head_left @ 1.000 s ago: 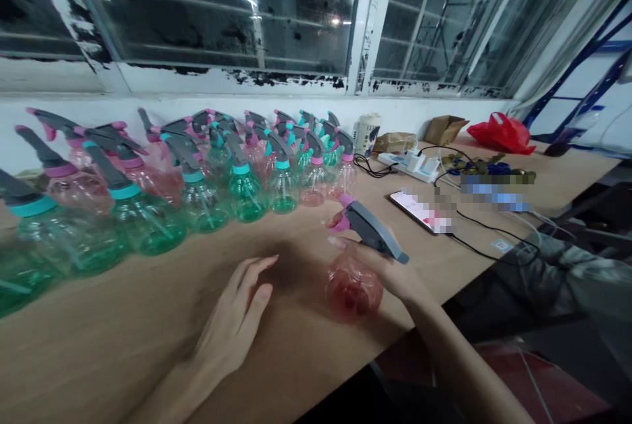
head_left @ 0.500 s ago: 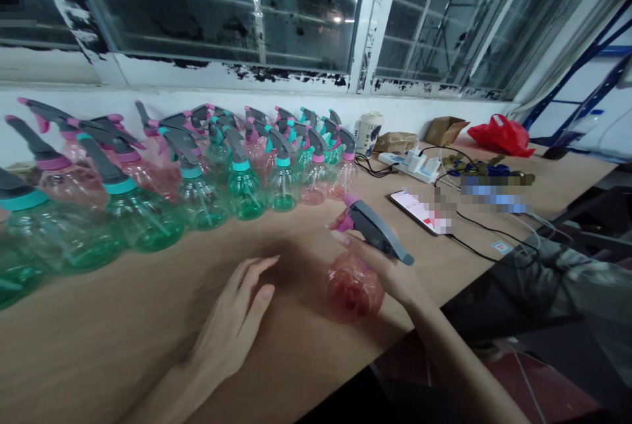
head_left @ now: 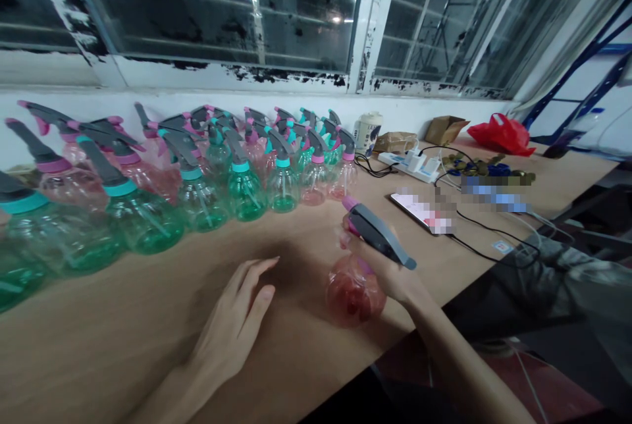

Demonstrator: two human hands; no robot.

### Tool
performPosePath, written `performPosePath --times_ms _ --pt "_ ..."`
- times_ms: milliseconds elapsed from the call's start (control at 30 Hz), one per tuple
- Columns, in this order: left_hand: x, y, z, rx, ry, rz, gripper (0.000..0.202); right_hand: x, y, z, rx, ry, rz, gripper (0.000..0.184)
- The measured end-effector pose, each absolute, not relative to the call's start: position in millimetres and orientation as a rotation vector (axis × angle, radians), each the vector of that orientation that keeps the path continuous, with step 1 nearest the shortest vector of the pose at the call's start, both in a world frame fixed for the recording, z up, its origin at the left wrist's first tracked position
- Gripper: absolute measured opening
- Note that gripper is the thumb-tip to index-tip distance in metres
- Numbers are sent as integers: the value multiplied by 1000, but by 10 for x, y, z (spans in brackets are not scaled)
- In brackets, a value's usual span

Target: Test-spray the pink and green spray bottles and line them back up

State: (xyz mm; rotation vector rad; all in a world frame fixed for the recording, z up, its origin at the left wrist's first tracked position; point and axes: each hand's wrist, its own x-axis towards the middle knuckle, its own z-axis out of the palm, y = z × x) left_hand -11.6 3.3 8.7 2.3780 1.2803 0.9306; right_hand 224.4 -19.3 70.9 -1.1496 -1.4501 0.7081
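Note:
A spray bottle (head_left: pixel 354 292) with a rounded, see-through pink body and a grey and pink trigger head is in my right hand (head_left: pixel 388 269). My right fingers wrap round its neck and trigger, and the fingertips are blurred. The bottle is tilted, its base toward me near the table's front edge; whether the base touches the wood I cannot tell. To the left, my left hand (head_left: pixel 237 318) hovers low over the table, holding nothing, its fingers stretched and thumb apart. Beyond both hands stand rows of similar spray bottles (head_left: pixel 245 193), green and pink, with grey trigger heads.
On the wooden table (head_left: pixel 123 338) to the right lie a phone (head_left: pixel 417 212), a white power strip (head_left: pixel 415 166) and black cables. Farther back are a white canister (head_left: pixel 369 134), a brown paper box (head_left: pixel 446 130) and a red plastic bag (head_left: pixel 501 135). Windows line the wall behind.
My right fingers have shifted on the trigger, drawn in closer to the bottle's head. The bottle has moved very slightly toward me. My left hand stays where it was.

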Motion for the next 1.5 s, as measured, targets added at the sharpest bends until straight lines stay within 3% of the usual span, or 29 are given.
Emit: performPosePath --times_ms 300,633,933,1133,1433,1500 --pt "-124 17 111 2377 1268 947 34 2159 -370 731 -1155 -1506 735 30" --pt "-110 21 113 2379 1274 929 34 2171 -337 713 -1124 -1521 763 7" --pt "-92 32 121 2376 1294 938 34 2131 -359 718 -996 -1430 885 22" --pt "-79 22 147 2345 1312 910 35 2137 -319 684 -975 -1480 773 29" --pt "-71 50 124 2494 1509 780 36 2143 -331 712 -1094 -1503 698 12" --pt "-67 76 85 2570 1634 734 41 2148 -336 711 -1162 -1522 672 17"
